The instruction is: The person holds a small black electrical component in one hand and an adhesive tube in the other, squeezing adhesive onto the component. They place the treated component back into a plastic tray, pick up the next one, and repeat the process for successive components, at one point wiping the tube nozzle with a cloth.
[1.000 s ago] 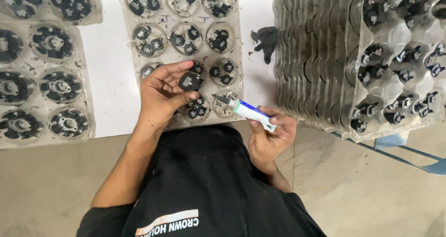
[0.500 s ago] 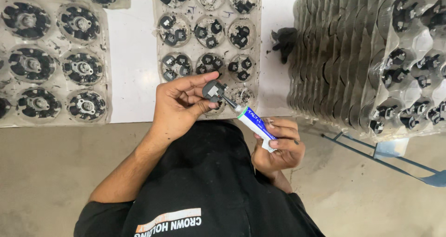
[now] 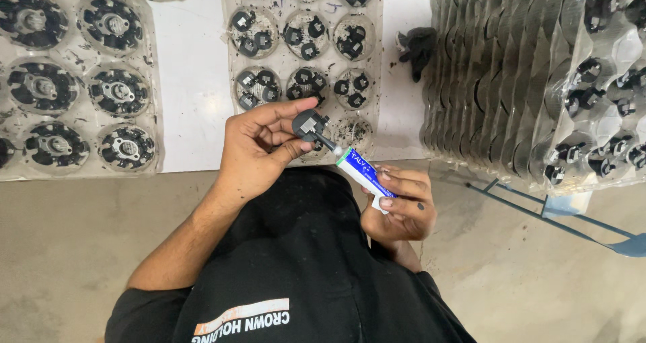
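A small black part (image 3: 311, 124) is pinched in the left hand (image 3: 259, 148); a blue-and-white tube (image 3: 363, 171), apparently touching it, is gripped in the right hand (image 3: 400, 208) at the tabletop's (image 3: 192, 94) near edge.

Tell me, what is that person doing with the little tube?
A person in a black shirt holds a small black part up in the left hand. The right hand grips a small white and blue tube, and its nozzle touches the part. Right in front is a clear plastic tray with more small black parts in round pockets. Another tray with bigger round parts lies further to the left, and a stack of trays stands on the right.
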